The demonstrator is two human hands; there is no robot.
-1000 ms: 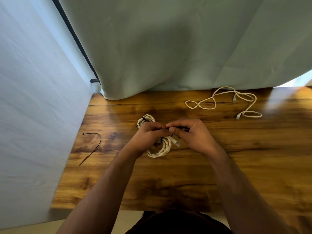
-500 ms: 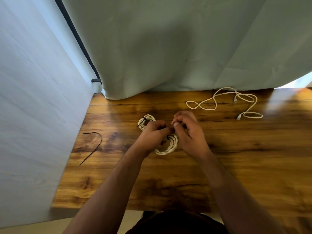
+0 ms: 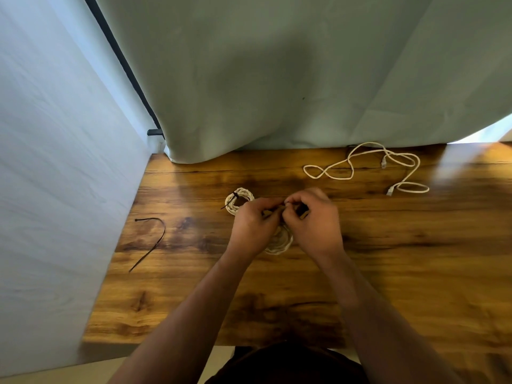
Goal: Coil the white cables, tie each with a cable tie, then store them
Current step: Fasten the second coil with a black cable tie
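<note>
Pinching coil (image 3: 279, 242), table (image 3: 180, 300) centre, edges well apart

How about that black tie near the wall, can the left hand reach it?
Probably yes, once it lets go: the black tie lies alone on bare table, but the left hand is gripping the coiled cable.

A plain indoor desk corner, perhaps at home: wood-grain table (image 3: 415, 259) under the left hand (image 3: 253, 227) and right hand (image 3: 314, 225), pale curtain (image 3: 277, 79) hanging beyond them, white sheet (image 3: 55, 189) to their left.
</note>
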